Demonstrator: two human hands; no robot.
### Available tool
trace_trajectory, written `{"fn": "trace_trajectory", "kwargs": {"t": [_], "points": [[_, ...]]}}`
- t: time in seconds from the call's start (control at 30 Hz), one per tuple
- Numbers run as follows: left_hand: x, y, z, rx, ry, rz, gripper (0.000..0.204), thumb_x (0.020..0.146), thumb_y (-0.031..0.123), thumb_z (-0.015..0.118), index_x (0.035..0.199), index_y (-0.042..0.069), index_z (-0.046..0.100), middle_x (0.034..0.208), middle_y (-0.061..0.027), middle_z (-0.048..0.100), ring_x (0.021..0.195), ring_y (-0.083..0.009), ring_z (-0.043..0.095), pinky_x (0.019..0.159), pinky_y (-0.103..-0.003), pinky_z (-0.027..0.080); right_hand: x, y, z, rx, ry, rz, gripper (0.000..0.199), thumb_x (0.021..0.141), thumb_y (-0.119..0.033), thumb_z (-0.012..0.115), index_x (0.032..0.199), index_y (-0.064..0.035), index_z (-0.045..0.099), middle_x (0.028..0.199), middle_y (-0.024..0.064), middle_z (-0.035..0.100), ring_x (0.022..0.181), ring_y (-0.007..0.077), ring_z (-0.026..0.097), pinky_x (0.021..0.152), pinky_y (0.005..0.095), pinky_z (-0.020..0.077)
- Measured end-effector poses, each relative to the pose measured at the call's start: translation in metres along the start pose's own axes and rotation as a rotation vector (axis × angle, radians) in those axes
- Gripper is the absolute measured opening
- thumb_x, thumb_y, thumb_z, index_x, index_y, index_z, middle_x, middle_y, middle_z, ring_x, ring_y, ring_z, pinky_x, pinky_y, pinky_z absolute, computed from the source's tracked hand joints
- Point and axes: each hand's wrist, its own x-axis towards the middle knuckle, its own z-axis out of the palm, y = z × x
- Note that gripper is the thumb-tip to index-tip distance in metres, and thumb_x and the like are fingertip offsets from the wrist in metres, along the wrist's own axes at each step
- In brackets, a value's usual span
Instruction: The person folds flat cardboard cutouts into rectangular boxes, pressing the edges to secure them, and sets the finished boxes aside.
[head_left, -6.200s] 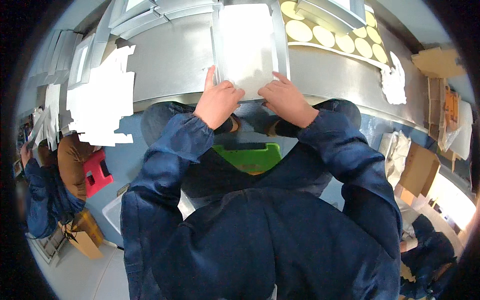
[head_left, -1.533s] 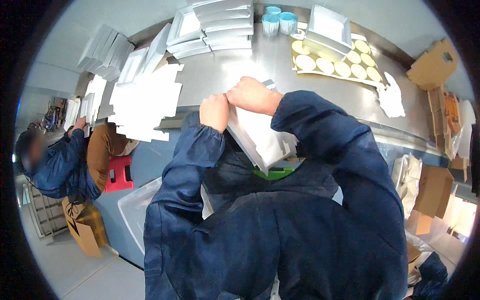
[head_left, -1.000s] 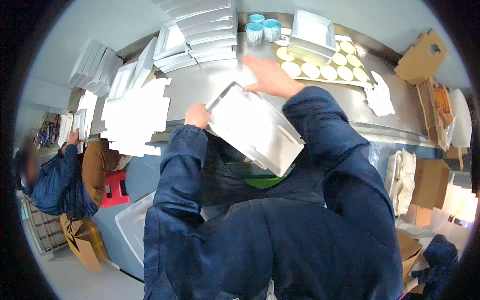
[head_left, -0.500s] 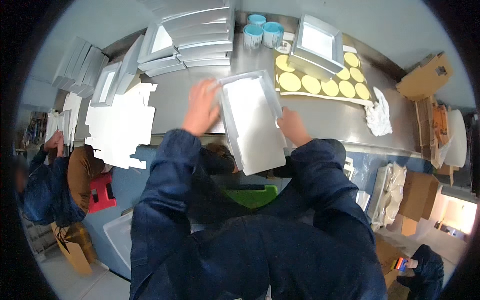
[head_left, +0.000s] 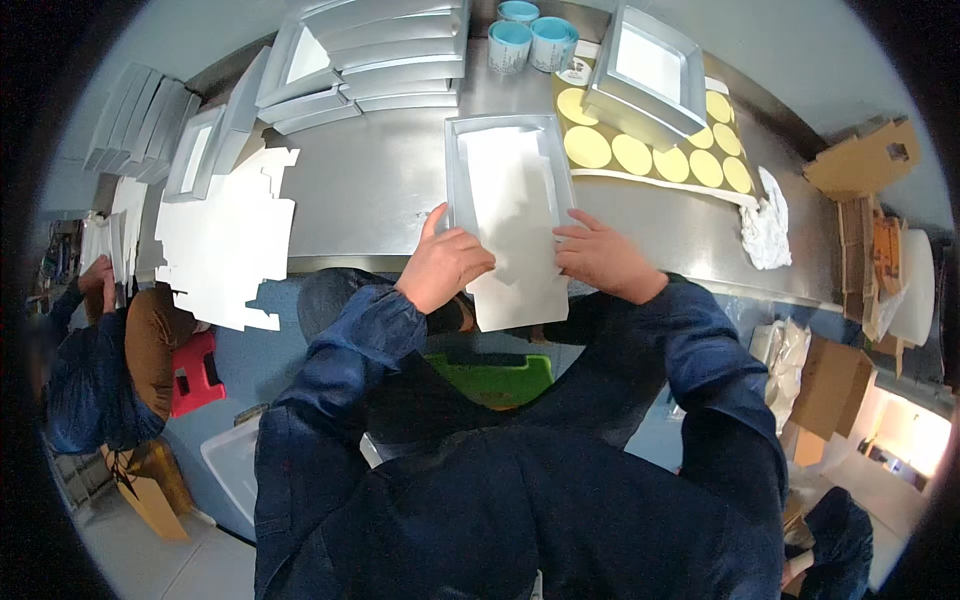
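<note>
A partly folded cardboard box [head_left: 515, 190], grey outside and white inside, lies in front of me with three walls standing. Its near end is a flat white flap [head_left: 525, 305] that hangs past the table edge. My left hand [head_left: 445, 262] grips the box's left side near the flap, its fingers curled inward and its thumb along the outer wall. On the opposite side, my right hand [head_left: 608, 256] holds the right wall with bent fingers. Some of the fingertips are hidden against the cardboard.
Stacked grey boxes [head_left: 400, 50] stand at the back left, beside flat white blanks [head_left: 225, 240]. Blue-rimmed cups [head_left: 509, 48], a sheet of yellow round stickers [head_left: 630, 155] under another box [head_left: 650, 75], and a crumpled white cloth [head_left: 767, 225] are farther right. A co-worker [head_left: 110, 340] sits at left.
The box has straightened from a tilt. My left hand has come from the upper left wall down to the near left side. My right hand has stayed on the right wall, shifting slightly.
</note>
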Motion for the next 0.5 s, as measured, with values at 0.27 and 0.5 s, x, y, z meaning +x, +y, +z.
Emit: {"fn": "trace_trajectory", "kwargs": {"t": [0.27,0.5], "points": [[0.018,0.012,0.023,0.218,0.186,-0.222,0.014,0.086,0.022,0.06,0.076,0.013,0.062,0.071,-0.0012,0.057,0.076,-0.0183,0.061,0.107,-0.053,0.024,0.034,-0.016,0.03,-0.096,0.131,0.289,0.013,0.079,-0.017,0.062,0.068,-0.0093,0.058,0.067,0.0067,0.058,0.077,0.0235,0.06,0.092,0.0381,0.0432],[0.024,0.023,0.024,0.365,0.148,-0.179,0.01,0.083,0.014,0.057,0.074,0.013,0.062,0.068,-0.0027,0.057,0.067,-0.0201,0.062,0.105,-0.055,0.027,0.04,-0.019,0.037,-0.104,0.147,0.329,0.012,0.08,-0.014,0.056,0.069,-0.0084,0.057,0.066,0.0075,0.059,0.072,0.0252,0.06,0.096,0.0384,0.0414]]}}
